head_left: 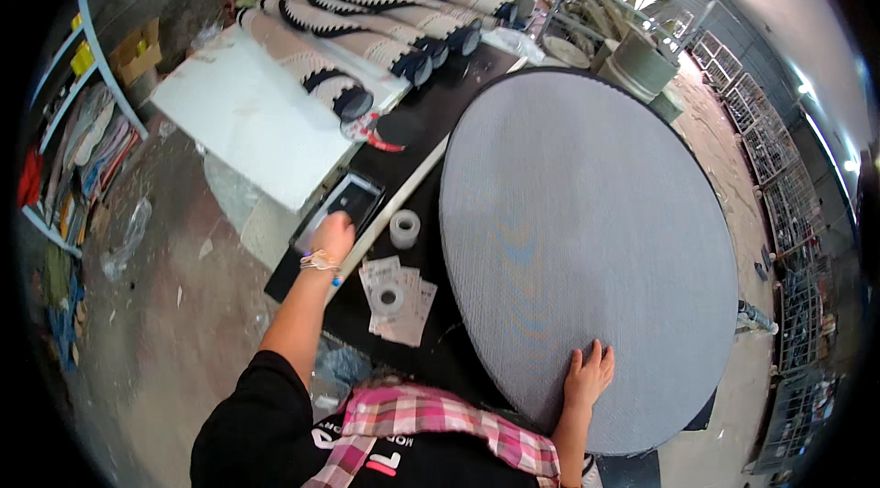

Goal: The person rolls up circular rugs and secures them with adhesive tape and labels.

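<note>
A large round grey mat-like piece (587,213) with a finely ribbed surface and dark edge spreads over the right of the black table. My right hand (588,376) lies flat on its near part, fingers apart. My left hand (333,236) is curled closed at the near side of a shallow black box (357,200); what its fingers may hold is hidden. Right of that hand stands a roll of clear tape (404,229). A second tape roll (387,300) rests on several printed paper slips (417,312).
A long pale strip (417,178) runs along the table beside the grey piece. Several rolled beige pieces with dark scalloped edges (302,62) lie beyond, near a white board (247,112). A blue rack (96,53) stands left; wire cages (747,121) line the right.
</note>
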Available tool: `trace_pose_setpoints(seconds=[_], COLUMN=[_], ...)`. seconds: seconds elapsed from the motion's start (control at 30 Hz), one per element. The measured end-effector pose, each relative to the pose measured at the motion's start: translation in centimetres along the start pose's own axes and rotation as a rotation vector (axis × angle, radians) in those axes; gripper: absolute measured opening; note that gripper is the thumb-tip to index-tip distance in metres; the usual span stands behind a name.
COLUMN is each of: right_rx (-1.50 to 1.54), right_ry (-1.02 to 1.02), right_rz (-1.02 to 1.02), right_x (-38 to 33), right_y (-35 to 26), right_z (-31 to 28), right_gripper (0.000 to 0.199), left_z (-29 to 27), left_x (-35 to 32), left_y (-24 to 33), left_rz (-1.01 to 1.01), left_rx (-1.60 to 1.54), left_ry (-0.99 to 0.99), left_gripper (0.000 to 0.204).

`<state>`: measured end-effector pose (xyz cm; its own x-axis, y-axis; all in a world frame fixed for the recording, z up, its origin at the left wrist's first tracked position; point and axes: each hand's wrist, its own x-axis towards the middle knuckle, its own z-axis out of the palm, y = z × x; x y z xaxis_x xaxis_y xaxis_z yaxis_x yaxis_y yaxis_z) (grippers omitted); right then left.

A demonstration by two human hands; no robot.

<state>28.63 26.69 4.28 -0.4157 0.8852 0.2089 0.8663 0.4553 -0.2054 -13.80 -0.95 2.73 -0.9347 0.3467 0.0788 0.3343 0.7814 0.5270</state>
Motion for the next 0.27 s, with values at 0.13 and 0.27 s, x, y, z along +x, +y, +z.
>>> trace_pose_setpoints(seconds=[0.13, 0.27], right_rx=[0.051, 0.039], right_ry=[0.026, 0.027], right_rz=[-0.036, 0.019], right_x=[0.1, 0.1], right_y=[-0.2, 0.2], right_z=[0.0, 0.0], right_gripper=[0.050, 0.050], left_z=[2.1, 1.8], left_x=[3.3, 3.4], left_y=[-9.2, -6.4], left_rz=[-0.036, -0.124], left_rx=[0.287, 0.204], left_ry=[-0.337, -0.299], left_gripper=[0.038, 0.057])
